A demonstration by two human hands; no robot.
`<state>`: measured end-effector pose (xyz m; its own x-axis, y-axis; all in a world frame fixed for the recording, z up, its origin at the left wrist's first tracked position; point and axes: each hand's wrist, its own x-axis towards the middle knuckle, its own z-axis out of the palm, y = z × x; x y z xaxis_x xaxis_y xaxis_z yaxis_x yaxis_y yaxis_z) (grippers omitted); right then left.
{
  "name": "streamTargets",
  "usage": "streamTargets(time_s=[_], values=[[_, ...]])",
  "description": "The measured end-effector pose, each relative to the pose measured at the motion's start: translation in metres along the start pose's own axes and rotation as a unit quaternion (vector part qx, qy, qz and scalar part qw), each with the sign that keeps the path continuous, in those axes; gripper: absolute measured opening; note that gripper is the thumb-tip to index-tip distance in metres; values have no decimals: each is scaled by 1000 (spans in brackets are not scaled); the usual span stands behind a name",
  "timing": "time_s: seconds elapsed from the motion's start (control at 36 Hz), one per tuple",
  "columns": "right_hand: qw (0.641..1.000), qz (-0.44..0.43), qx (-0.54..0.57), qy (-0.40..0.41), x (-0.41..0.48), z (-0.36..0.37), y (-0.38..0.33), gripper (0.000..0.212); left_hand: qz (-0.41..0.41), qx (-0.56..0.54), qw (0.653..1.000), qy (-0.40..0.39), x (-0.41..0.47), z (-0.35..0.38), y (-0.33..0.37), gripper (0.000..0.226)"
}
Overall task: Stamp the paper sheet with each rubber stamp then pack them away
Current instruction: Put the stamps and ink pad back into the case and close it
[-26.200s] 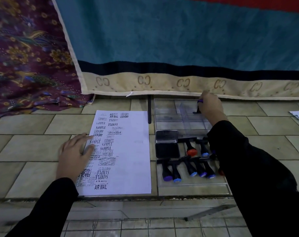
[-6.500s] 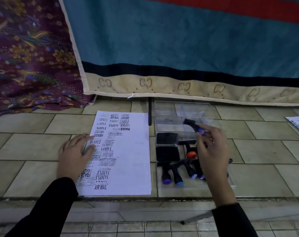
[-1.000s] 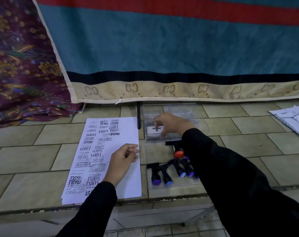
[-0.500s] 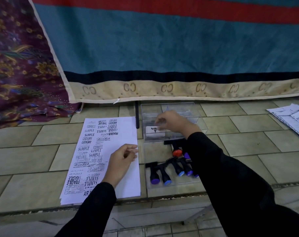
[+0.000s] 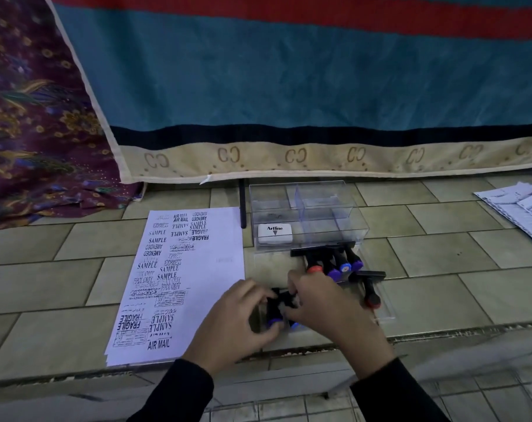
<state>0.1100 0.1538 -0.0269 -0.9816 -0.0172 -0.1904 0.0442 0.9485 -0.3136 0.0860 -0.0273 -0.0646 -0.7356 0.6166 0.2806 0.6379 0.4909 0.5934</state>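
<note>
A white paper sheet (image 5: pixel 179 281) covered in black stamp prints lies on the tiled ledge. To its right stands a clear plastic box (image 5: pixel 307 213) with a white Artline ink pad (image 5: pixel 274 233) shut inside its front left compartment. In front of the box, a clear tray (image 5: pixel 383 312) holds several black rubber stamps (image 5: pixel 334 263) with blue, purple and red knobs. My left hand (image 5: pixel 231 324) and my right hand (image 5: pixel 322 309) meet over the tray's near left corner. Both curl their fingers round two black stamps with blue ends (image 5: pixel 275 309), which are partly hidden.
A blue, red and cream blanket (image 5: pixel 289 86) hangs right behind the box. Purple patterned cloth (image 5: pixel 30 117) lies at the far left. Loose printed papers (image 5: pixel 520 205) sit at the right edge. The ledge's front edge runs just below the sheet and tray.
My right hand has left the ink pad in the box and come down to the tray. My left hand has moved off the sheet to join it on the near stamps.
</note>
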Motion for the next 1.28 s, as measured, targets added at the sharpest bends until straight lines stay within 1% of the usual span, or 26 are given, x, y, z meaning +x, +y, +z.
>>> streamTargets(time_s=[0.08, 0.22, 0.39, 0.53, 0.67, 0.83, 0.89, 1.0, 1.11, 1.17, 1.22, 1.28], values=[[1000, 9, 9, -1, -5, 6, 2, 31, -1, 0, 1000, -15, -5, 2, 3, 41], [1000, 10, 7, -4, -7, 8, 2, 33, -29, -12, 999, -26, -8, 7, -2, 35], [1000, 2, 8, -1, -9, 9, 0, 34, -60, 0, 997, -40, -7, 12, -6, 37], [1000, 0, 6, -1, -9, 7, -1, 34, -76, -4, 996, -44, -5, 15, -11, 33], [1000, -4, 5, -1, -9, 8, -2, 34, -92, -9, 994, -50, -3, 17, -12, 36], [1000, -2, 6, -19, -8, 10, 1, 39, -115, 11, 992, -55, -1, 16, -11, 42], [1000, 1, 9, -18, -7, 11, 2, 38, -122, 21, 991, -55, 0, 17, -10, 44], [1000, -1, 9, -15, -5, 12, 4, 31, -108, 63, 992, -26, 0, 17, -2, 48], [1000, 3, 17, -10, -4, 1, 6, 27, -79, 97, 991, 49, 1, 12, 6, 38], [999, -6, 33, 17, -3, -10, 8, 22, -69, 101, 989, 88, 5, 6, 6, 35], [997, -12, 53, 52, -2, -25, 10, 22, -71, 93, 986, 117, 12, -3, 6, 33], [992, -16, 63, 105, 3, -42, 12, 20, -82, 77, 984, 139, 24, -14, 3, 32]])
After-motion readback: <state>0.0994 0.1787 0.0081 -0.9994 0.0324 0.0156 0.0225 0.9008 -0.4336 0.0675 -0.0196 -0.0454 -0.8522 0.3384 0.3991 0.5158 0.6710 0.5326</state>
